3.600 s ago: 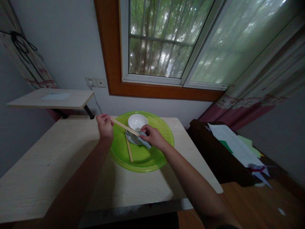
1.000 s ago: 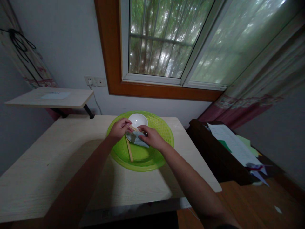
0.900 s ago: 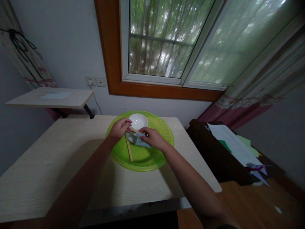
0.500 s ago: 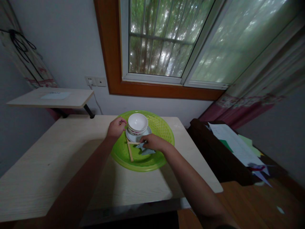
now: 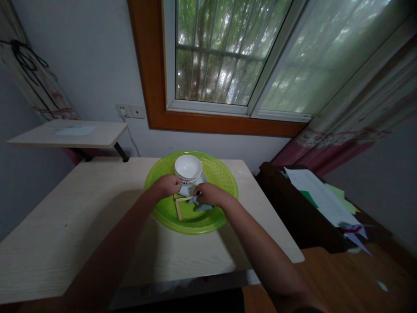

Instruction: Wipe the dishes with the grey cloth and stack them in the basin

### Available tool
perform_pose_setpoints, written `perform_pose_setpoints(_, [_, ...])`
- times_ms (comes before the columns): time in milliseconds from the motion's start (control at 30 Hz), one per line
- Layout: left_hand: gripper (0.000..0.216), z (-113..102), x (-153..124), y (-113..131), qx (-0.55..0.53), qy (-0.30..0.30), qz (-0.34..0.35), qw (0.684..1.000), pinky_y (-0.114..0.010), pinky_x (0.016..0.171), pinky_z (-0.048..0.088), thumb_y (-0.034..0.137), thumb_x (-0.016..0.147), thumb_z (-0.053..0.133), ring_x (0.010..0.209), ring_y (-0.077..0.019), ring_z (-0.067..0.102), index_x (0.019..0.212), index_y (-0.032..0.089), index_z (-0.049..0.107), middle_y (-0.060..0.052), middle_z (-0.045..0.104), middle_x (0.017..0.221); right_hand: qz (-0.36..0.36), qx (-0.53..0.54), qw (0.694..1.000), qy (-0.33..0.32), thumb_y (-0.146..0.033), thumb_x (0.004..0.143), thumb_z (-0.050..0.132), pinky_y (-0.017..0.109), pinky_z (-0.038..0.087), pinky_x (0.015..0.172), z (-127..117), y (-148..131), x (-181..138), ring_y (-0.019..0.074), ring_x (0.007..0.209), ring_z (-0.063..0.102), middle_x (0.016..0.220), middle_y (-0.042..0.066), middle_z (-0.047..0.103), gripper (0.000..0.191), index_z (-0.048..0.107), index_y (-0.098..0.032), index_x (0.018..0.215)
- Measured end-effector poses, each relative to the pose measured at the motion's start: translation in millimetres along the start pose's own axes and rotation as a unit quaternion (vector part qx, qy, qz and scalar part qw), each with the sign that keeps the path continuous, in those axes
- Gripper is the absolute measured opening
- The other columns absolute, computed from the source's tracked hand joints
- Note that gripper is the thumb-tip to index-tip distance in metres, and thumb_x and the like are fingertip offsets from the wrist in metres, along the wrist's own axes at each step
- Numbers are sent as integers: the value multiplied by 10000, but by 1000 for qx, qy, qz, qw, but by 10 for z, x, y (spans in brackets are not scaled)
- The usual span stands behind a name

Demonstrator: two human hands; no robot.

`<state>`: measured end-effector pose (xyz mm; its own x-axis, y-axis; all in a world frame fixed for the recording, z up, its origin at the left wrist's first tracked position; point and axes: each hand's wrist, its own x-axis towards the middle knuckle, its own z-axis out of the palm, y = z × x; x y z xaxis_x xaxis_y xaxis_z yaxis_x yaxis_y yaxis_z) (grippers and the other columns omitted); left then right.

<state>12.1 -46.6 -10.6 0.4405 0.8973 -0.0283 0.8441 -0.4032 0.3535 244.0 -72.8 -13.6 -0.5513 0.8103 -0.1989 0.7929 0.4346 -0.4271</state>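
Note:
A white bowl (image 5: 188,168) stands on a small saucer (image 5: 199,181) inside a round green plastic tray (image 5: 221,182) on the pale wooden table (image 5: 74,226). My left hand (image 5: 167,185) is curled beside the saucer's left edge, fingers closed near the end of a wooden chopstick (image 5: 184,199). A second chopstick (image 5: 178,211) lies in the tray below it. My right hand (image 5: 208,195) is closed on a crumpled blue-grey cloth (image 5: 199,205) that rests on the tray just in front of the saucer.
A small raised wooden shelf (image 5: 70,132) juts out at the back left. A window (image 5: 221,56) fills the wall behind. To the right stands a dark cabinet (image 5: 293,208) with papers (image 5: 317,195) on top, beside a curtain (image 5: 358,130).
The chopstick held in the left hand and wiped with the cloth now lies in the tray. Both hands have dropped in front of the saucer; the right still holds the cloth.

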Motion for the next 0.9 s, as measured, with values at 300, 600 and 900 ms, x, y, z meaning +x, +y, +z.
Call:
perform_pose_setpoints(300, [347, 107, -18, 9, -11, -239, -18, 971, -280, 633, 464, 196, 680, 543, 561, -182, 620, 918, 214, 794, -25, 688, 576, 18, -91, 996, -9, -145, 754, 638, 260, 482, 756, 11, 15, -3, 230, 902, 712, 1017, 80, 775, 324, 778, -221, 1036])
perform_pose_setpoints(600, [490, 192, -73, -63, 80, -255, 23, 963, -292, 631, 454, 68, 508, 620, 717, -236, 639, 954, 228, 744, -57, 743, 815, 31, -113, 993, 9, -129, 760, 646, 279, 494, 739, -1, -42, -32, 261, 898, 718, 1022, 116, 772, 299, 783, -212, 1012])
perform_pose_setpoints(900, [195, 77, -22, -60, 65, -115, 50, 990, -294, 682, 437, 331, 782, 603, 761, -228, 656, 866, 227, 745, -102, 749, 864, 30, -108, 994, 3, -160, 757, 642, 268, 483, 729, -14, -35, -40, 244, 901, 712, 1020, 90, 773, 307, 773, -225, 1028])
